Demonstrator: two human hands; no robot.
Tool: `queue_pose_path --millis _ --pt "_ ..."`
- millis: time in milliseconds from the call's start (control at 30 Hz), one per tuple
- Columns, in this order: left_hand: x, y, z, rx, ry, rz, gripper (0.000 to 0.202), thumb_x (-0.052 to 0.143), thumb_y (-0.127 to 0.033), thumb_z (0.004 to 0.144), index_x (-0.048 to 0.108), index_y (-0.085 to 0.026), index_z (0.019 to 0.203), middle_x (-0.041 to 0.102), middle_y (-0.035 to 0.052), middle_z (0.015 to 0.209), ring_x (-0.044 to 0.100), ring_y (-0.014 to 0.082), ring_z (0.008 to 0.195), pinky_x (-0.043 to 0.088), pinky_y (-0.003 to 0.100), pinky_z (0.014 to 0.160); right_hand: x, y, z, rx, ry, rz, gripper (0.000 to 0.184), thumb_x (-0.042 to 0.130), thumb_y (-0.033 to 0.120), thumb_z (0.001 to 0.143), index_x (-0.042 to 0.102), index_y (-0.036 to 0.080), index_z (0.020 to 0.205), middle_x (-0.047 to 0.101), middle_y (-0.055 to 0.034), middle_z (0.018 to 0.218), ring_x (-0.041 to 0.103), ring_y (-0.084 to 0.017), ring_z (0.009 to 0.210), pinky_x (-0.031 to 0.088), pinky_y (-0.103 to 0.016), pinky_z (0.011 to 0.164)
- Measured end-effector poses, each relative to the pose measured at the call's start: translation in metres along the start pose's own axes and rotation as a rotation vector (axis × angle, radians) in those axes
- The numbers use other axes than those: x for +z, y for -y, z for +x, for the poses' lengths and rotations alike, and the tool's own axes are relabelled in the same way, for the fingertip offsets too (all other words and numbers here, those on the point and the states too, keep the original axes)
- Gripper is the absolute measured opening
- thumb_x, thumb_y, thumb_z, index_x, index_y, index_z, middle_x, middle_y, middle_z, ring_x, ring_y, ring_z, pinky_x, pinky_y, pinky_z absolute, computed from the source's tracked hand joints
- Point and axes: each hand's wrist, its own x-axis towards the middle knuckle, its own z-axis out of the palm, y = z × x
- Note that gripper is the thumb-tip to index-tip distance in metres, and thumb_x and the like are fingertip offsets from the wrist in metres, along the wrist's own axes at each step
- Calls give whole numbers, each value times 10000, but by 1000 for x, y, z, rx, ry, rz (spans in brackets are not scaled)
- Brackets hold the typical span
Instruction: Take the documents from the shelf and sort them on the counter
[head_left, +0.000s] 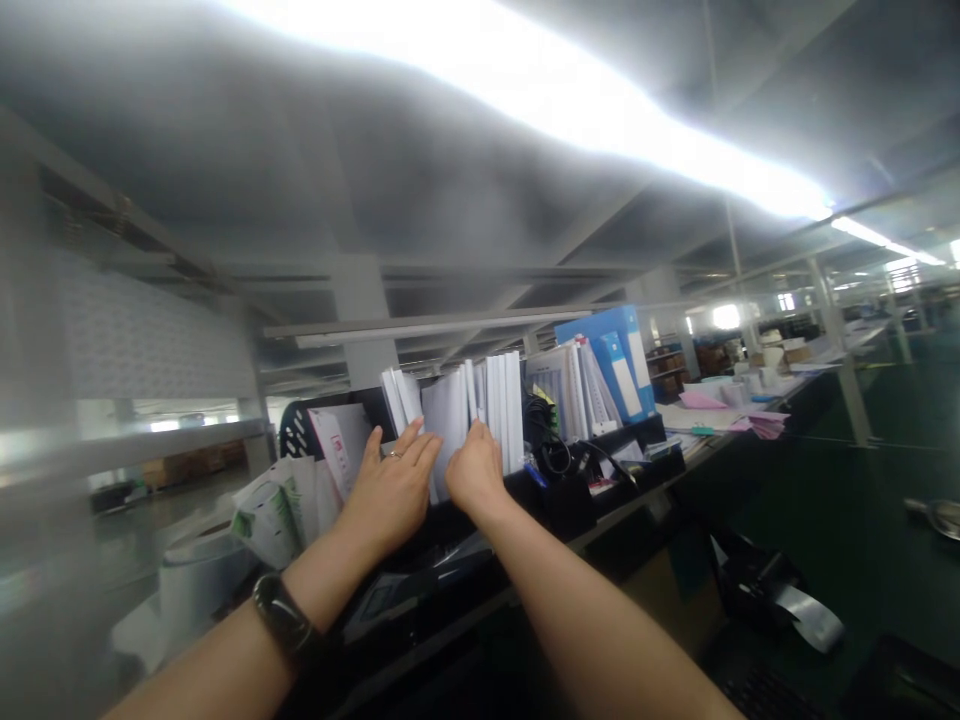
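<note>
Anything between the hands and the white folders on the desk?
Nothing visible. The left hand and right hand are already against the upright white folders, with no gap showing. The black cable bundle sits to the right of the row, not between.

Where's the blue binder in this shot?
In the head view, the blue binder stands in the desk's row of files, right of the white files at the right hand, with a bundle of paper files directly in front of it.
</note>
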Motion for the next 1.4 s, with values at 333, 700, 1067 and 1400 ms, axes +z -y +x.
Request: queue_pose_path --millis 333,700,1067,1400 --pt "8 0 8 88 0 52 629 369 -86 791 381 -248 1399 290 50 1516 221 273 1410 122 590 1118 9 -12 -10 -122 48 56 495 539 133 755 556 139 1250 490 -156 1332 505 -297 1195 412 -435 1015" --pt "18 -7 29 67 48 66 490 387 -87 772 605 -191 1198 563 114 1297 211 345 1399 -18 708 1064 -24 -41 1 -186 -53 92 385 429 56 800 646 176 1095 622 -77 1231 552 -176 1180 392 -307 1056" --pt "22 -5 17 29 -61 96 654 359 -108 776 311 -81 1428 329 152 1486 211 312 1405 122 591 1118 -2 -31 -7 -279 -54 -62 533 369 226 910 349 -16 1385 363 -242 1449 341 -295 1358 305 -416 1110" --pt "31 -10 8 64 -62 110 598 348 -88 807 406 -172 1396 331 124 1490 193 338 1408 172 611 1102 -30 -42 6 -311 -77 -81 461 415 251 908 466 77 1332 438 -179 1419 388 -233 1332 311 -348 1109"
